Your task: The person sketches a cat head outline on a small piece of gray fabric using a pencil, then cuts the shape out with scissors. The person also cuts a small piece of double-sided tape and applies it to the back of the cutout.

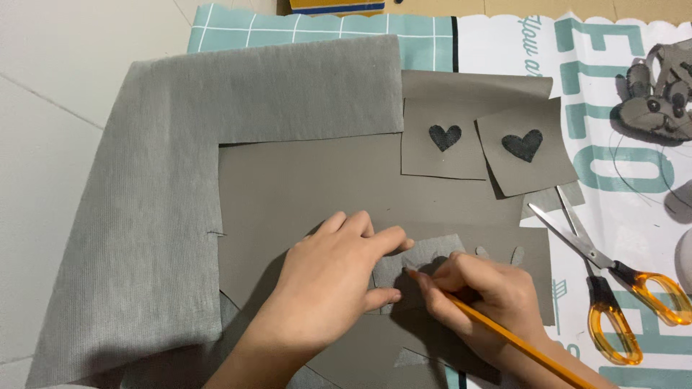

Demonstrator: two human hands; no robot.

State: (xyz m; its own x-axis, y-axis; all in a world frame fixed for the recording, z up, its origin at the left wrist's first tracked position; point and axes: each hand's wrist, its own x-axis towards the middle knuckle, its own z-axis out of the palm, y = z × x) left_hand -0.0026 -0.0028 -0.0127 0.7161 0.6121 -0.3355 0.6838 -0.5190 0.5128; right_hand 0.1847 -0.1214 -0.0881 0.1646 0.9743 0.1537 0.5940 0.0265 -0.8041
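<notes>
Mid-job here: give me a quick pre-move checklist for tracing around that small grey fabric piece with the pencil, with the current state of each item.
1. Left hand pinning the small grey fabric piece flat: ok, fingers press its left side.
2. Pencil gripped in right hand: ok, tip sits at the piece's edge.
3. Grey sheet under the piece lying flat: ok, no wrinkles visible.
4. Traced line visible so far: cannot tell, the hands hide it.
5. Orange-handled scissors clear of the hands: ok, lying open to the right.
6. Two heart-marked squares out of the way: ok, above the work area.
</notes>
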